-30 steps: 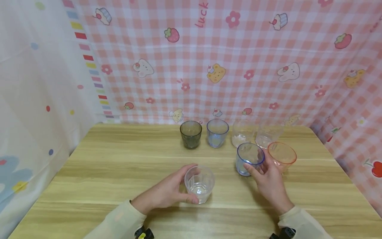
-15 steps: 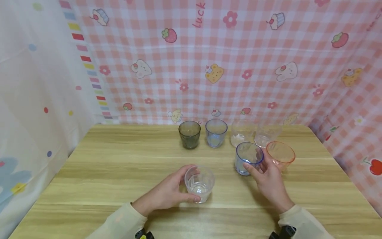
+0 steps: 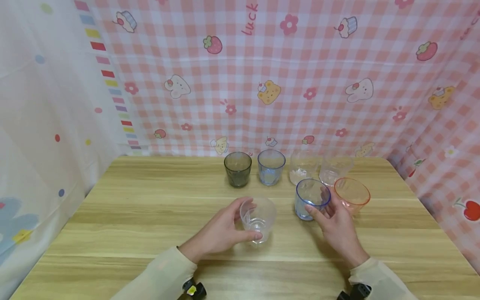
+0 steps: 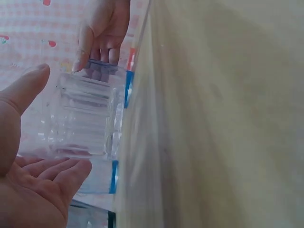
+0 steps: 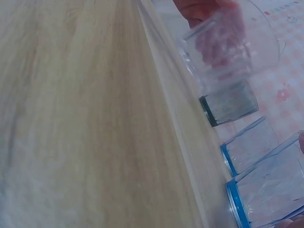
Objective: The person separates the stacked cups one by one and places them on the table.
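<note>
My left hand [image 3: 228,229] holds a clear plastic cup [image 3: 258,221] between thumb and fingers, mouth up and slightly tilted. In the right wrist view this clear cup [image 5: 221,52] appears raised off the tabletop. To its right, my right hand [image 3: 340,229] grips a cup with a dark blue rim [image 3: 309,202], which stands upright on the table; its blue base [image 5: 237,204] shows in the right wrist view. Just beyond the right hand's fingers is an orange-rimmed cup [image 3: 351,200], partly covered by that hand.
Along the back of the wooden table [image 3: 131,216] stand a dark grey cup [image 3: 238,171], a pale blue cup [image 3: 271,171] and two clear cups, one left [image 3: 300,175] and one right [image 3: 331,175]. A pink checked cloth [image 3: 240,75] hangs behind them.
My left hand has moved up and to the right with the clear cup, nearer the blue-rimmed cup. The right hand and the other cups stay in place.
</note>
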The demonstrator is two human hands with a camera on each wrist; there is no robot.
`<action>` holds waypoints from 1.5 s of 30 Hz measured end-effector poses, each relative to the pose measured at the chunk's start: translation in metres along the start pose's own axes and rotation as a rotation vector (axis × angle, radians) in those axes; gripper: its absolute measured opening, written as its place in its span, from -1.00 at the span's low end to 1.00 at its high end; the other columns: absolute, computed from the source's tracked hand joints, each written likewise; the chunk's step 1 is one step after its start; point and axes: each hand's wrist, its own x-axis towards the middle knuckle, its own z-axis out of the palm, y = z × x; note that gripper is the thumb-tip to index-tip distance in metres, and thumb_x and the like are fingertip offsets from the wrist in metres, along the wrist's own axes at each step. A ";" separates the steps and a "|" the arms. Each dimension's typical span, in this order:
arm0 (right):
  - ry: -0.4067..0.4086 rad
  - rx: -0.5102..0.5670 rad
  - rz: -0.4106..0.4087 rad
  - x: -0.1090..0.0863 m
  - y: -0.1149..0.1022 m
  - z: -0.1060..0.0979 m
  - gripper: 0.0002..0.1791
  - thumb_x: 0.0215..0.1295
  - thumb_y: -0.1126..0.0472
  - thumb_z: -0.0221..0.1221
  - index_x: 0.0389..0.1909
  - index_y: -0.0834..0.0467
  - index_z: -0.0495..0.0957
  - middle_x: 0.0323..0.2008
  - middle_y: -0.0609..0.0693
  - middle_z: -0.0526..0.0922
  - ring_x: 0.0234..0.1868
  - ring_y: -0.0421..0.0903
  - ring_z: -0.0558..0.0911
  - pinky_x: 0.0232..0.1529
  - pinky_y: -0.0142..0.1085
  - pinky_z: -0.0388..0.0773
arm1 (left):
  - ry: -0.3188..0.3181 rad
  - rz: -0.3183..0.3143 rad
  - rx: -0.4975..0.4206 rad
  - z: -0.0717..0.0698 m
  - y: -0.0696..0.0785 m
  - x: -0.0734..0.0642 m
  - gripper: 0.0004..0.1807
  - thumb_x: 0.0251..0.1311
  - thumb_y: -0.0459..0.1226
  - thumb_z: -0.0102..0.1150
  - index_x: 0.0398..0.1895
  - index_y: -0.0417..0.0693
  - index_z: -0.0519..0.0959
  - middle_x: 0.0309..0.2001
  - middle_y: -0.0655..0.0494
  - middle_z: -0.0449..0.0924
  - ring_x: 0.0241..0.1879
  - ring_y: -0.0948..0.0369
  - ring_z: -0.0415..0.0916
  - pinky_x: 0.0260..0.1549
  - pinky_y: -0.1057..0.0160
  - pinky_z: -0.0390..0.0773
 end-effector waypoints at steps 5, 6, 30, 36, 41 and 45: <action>0.010 0.002 -0.002 -0.002 0.001 -0.001 -0.09 0.51 0.40 0.29 0.70 0.37 -0.01 0.69 0.39 0.04 0.68 0.31 0.13 0.35 -0.62 0.37 | 0.004 0.007 -0.007 0.007 0.009 0.015 0.07 0.18 -0.01 0.64 0.65 -0.13 0.25 0.53 -0.02 0.51 0.53 -0.06 0.45 0.56 -0.06 0.41; 0.012 0.003 0.002 -0.002 0.001 -0.001 -0.09 0.51 0.40 0.29 0.70 0.36 -0.01 0.69 0.39 0.05 0.68 0.30 0.14 0.35 -0.63 0.37 | 0.006 0.006 -0.007 0.008 0.010 0.019 0.07 0.18 -0.02 0.64 0.65 -0.14 0.25 0.53 -0.03 0.50 0.53 -0.06 0.45 0.56 -0.05 0.41; 0.012 -0.001 0.011 0.000 0.002 -0.001 -0.08 0.53 0.36 0.29 0.72 0.31 -0.03 0.72 0.32 0.04 0.71 0.24 0.12 0.45 -0.43 0.31 | 0.091 -0.038 -0.086 0.023 0.007 0.063 0.02 0.18 -0.13 0.64 0.63 -0.17 0.28 0.58 -0.17 0.41 0.52 -0.14 0.44 0.52 -0.09 0.45; 0.009 -0.003 0.002 0.001 0.003 -0.001 -0.11 0.53 0.36 0.28 0.71 0.33 0.01 0.71 0.33 0.06 0.70 0.25 0.15 0.45 -0.42 0.32 | 0.090 -0.042 -0.116 0.024 0.006 0.068 0.05 0.18 -0.18 0.64 0.65 -0.22 0.24 0.62 -0.19 0.33 0.57 -0.16 0.36 0.57 -0.09 0.39; 0.009 -0.014 -0.006 0.001 0.004 -0.002 -0.13 0.53 0.35 0.28 0.70 0.33 0.03 0.71 0.33 0.07 0.70 0.25 0.16 0.45 -0.42 0.32 | 0.086 -0.040 -0.073 0.025 0.006 0.071 0.05 0.17 -0.17 0.65 0.65 -0.19 0.24 0.62 -0.18 0.33 0.57 -0.15 0.37 0.57 -0.09 0.39; 0.008 -0.023 0.007 0.001 0.003 -0.003 -0.11 0.53 0.33 0.29 0.71 0.30 0.03 0.71 0.31 0.07 0.71 0.22 0.14 0.47 -0.39 0.31 | 0.079 -0.044 -0.074 0.025 0.005 0.072 0.06 0.17 -0.18 0.65 0.66 -0.18 0.23 0.63 -0.17 0.31 0.59 -0.14 0.35 0.58 -0.07 0.38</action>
